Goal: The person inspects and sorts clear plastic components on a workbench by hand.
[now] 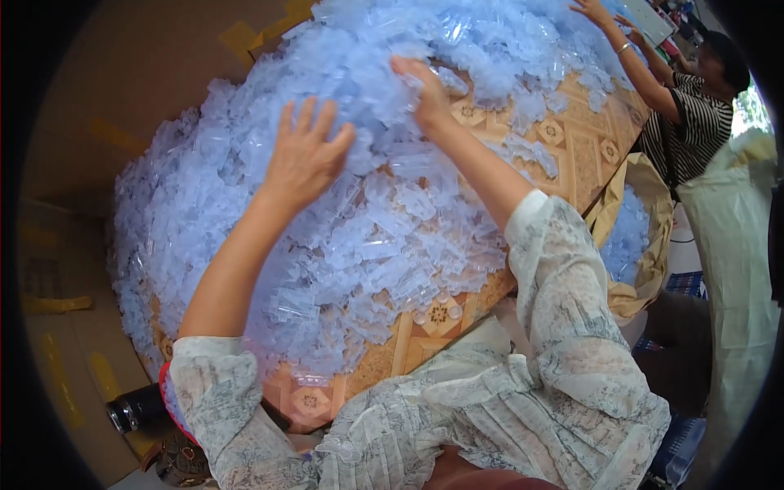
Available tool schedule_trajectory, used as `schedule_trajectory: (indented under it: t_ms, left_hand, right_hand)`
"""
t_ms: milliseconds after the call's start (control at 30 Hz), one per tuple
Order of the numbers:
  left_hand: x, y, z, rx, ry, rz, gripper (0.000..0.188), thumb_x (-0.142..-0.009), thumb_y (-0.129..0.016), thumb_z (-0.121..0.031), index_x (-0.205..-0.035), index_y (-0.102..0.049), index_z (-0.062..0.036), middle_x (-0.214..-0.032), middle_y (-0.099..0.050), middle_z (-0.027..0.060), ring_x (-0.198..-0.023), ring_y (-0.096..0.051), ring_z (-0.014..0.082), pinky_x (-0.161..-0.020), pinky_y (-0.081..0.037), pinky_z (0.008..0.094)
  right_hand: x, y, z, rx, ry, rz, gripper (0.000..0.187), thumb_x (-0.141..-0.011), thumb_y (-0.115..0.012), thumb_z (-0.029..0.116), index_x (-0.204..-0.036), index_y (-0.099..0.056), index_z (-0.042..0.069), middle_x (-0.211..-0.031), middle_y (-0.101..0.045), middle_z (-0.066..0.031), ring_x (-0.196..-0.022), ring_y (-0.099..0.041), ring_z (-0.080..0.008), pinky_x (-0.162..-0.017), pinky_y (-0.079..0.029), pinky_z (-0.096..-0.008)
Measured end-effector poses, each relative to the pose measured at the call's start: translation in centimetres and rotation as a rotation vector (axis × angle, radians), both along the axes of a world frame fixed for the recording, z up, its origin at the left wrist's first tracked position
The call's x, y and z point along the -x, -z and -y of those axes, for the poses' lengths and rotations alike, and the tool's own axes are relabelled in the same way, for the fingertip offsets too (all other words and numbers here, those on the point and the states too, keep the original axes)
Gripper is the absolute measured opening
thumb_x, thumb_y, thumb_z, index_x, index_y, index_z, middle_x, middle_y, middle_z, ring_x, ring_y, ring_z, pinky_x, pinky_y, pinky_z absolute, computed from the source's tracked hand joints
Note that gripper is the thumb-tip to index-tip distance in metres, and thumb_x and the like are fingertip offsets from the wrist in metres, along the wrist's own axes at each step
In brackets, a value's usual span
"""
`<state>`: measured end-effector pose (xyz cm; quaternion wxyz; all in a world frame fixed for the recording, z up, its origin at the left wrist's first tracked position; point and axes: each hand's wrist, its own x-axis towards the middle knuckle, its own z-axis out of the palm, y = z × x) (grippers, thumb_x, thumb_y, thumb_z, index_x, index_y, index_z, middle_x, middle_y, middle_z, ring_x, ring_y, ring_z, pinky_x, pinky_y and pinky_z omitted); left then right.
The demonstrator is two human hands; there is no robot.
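Hands: left hand spread flat, right hand clawed, on plastic heap near table edge.

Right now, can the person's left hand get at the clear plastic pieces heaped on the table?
Probably yes. The left hand lies spread flat on the heap of clear plastic pieces, with nothing between them. The right hand is further up the same heap and does not block it.

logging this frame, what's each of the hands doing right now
Left hand: open, fingers spread, flat on the pile of clear plastic pieces.
Right hand: curled into the pile; holding anything cannot be told.
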<state>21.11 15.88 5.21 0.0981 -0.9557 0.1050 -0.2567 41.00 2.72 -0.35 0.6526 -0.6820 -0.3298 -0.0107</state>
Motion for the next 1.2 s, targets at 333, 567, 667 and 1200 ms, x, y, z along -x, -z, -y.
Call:
schedule_trajectory:
  t_ms: [333, 567, 667, 1200]
  left_hand:
    - [10.4, -2.3, -8.2, -0.088, -0.362, 0.071, 0.027, -0.083, -0.064, -0.026, -0.105, -0.060, -0.0106, -0.125, -0.051, 0.0176, -0.115, -0.050, 0.0344, -0.096, -0.037, 0.0560]
    - [14.9, -6.6, -4.6, -0.081, -1.075, -0.229, 0.020, -0.084, -0.058, -0.017, -0.096, -0.060, -0.0013, -0.120, -0.054, 0.0220, -0.097, -0.060, 0.0343, -0.077, -0.045, 0.0537]
    - [12.8, -4.8, 1.7, 0.052, -0.429, 0.080, 0.024, -0.083, -0.059, -0.016, -0.103, -0.059, -0.0037, -0.120, -0.055, 0.0205, -0.108, -0.056, 0.0362, -0.086, -0.042, 0.0584]
    - [-7.4, 4.3, 14.6, 0.058, 0.206, -0.370, 0.048, -0.084, -0.056, -0.047, -0.120, -0.057, -0.0144, -0.128, -0.050, 0.0175, -0.129, -0.039, 0.0348, -0.109, -0.011, 0.0637]
  right_hand:
    - [7.2, -2.7, -18.3, 0.507, 0.011, 0.788, 0.041, -0.096, -0.044, 0.035, -0.127, -0.051, 0.009, -0.111, -0.060, -0.0169, -0.112, -0.052, -0.0343, -0.100, -0.037, -0.0472]
    - [12.6, -13.6, -15.8, 0.268, -0.797, 0.211, 0.040, -0.090, -0.053, 0.034, -0.107, -0.065, 0.001, -0.115, -0.062, -0.0191, -0.106, -0.057, -0.0302, -0.093, -0.043, -0.0370]
    - [9.5, -14.8, -10.1, 0.231, -0.662, 0.301, 0.039, -0.089, -0.056, 0.033, -0.108, -0.065, 0.000, -0.110, -0.065, -0.0137, -0.104, -0.058, -0.0236, -0.088, -0.046, -0.0347]
    - [-14.6, 4.5, 21.2, 0.509, 0.554, 0.115, 0.060, -0.092, -0.049, 0.045, -0.132, -0.047, 0.001, -0.136, -0.047, -0.0196, -0.127, -0.043, -0.0305, -0.106, -0.031, -0.0379]
